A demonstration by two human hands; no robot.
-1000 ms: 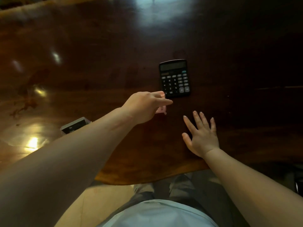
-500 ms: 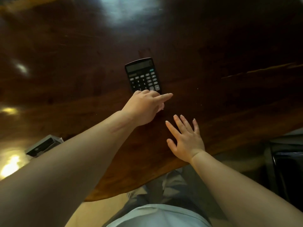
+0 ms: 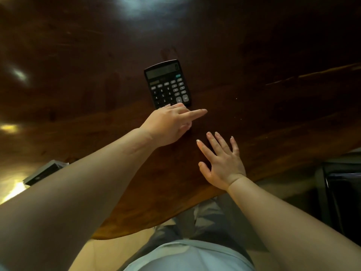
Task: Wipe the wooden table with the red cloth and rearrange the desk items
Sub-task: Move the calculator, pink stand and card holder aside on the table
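A black calculator (image 3: pixel 167 84) lies face up on the dark wooden table (image 3: pixel 273 124), its display end away from me. My left hand (image 3: pixel 168 125) sits at its near edge and covers the bottom row of keys. The index finger points straight to the right and the other fingers are curled under; nothing shows in the hand. My right hand (image 3: pixel 222 163) lies flat on the table just right of it, fingers spread, near the front edge. No red cloth is in view.
A small grey box (image 3: pixel 45 172) sits on the table at the left, partly behind my left forearm. A dark chair-like object (image 3: pixel 341 192) stands off the table's right end. The curved front edge runs close to my body.
My left hand has reached forward from beside the calculator's near left corner onto its near edge. The view has swung, so the table now slants. My right hand stays flat.
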